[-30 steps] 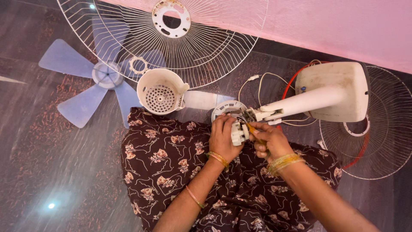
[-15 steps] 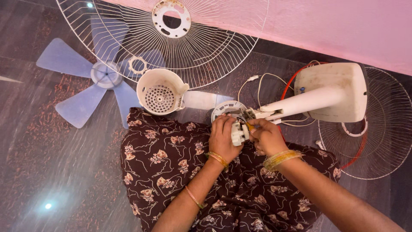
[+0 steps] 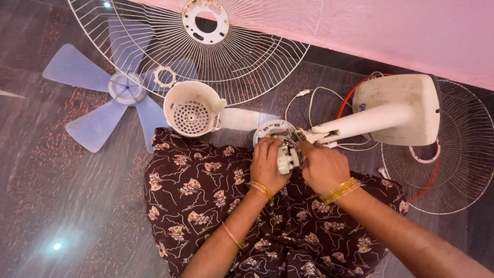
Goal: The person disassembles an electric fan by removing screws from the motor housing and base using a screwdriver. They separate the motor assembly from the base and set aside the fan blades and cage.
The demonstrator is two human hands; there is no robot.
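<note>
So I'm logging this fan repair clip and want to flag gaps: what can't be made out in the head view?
- What the right hand holds: its own back covers it.
- The wiring at the white switch block: too small, hemmed in by both hands; the left hand grips the block.
- The wire guard by the wall: cut off by the top edge.
- The second guard: partly behind the fan base.
</note>
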